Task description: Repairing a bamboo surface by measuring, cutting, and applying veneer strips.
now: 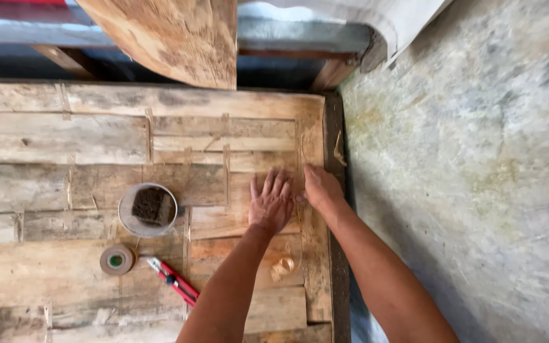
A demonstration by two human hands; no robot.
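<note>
left hand [272,202]: my view has it flat, palm down on the pale veneer strips [243,190], fingers spread, grip open and holding nothing.
right hand [321,188]: lies along the right-hand strip just beside the left, thumb touching or almost touching it; grip open, pressing, not clasping.
strips: patchwork of thin wood pieces laid edge to edge on the counter [33,279], near its right edge.
splinter risk: I judge rough, frayed strip edges could catch the sliding palms.
shift risk: uneven pressure could push a loose strip out of line or over the counter edge onto the concrete floor [478,190].
cutter [174,279]: red, lying near the left forearm; a careless elbow could knock it.
nearby: tape roll [117,260], round tin [148,209], shaving curl [282,267], all apart from the hands.
</note>
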